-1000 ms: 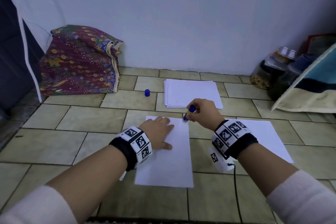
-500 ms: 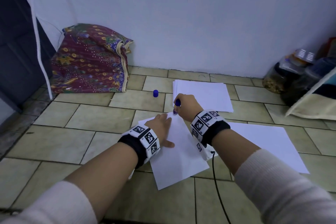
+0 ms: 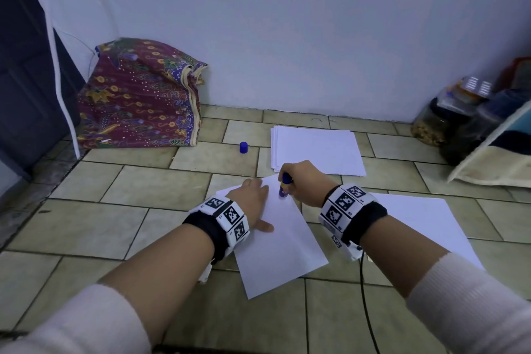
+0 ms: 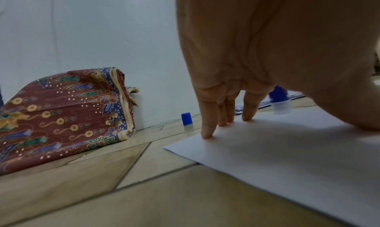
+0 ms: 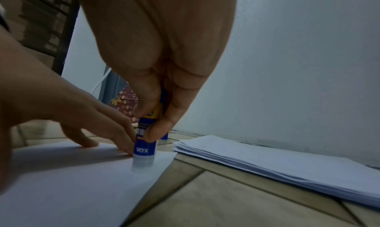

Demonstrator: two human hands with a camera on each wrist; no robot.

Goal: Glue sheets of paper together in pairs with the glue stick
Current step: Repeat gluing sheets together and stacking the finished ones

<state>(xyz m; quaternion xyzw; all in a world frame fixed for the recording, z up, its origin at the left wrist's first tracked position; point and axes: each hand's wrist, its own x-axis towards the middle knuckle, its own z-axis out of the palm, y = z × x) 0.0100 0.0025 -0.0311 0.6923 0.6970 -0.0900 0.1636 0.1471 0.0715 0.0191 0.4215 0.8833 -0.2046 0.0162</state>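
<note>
On the tiled floor (image 3: 149, 190), just this side of the thick stack of paper (image 3: 316, 149), lies your working sheet (image 3: 281, 241) — thin, matte, skewed across the grout lines. You look to be in the gluing step: your left hand (image 3: 253, 195) presses it flat with straight fingers near its far edge, while your right hand (image 3: 304, 181) grips the glue stick (image 5: 144, 147) upright, its translucent tip touching the sheet's far corner. Next, I judge, you need firm strokes along the edges, then a second sheet — perhaps the one lying right of the stack's near edge (image 3: 425, 218). Left of the stack stands the small blue cap (image 3: 243, 147), a smooth plastic cylinder.
</note>
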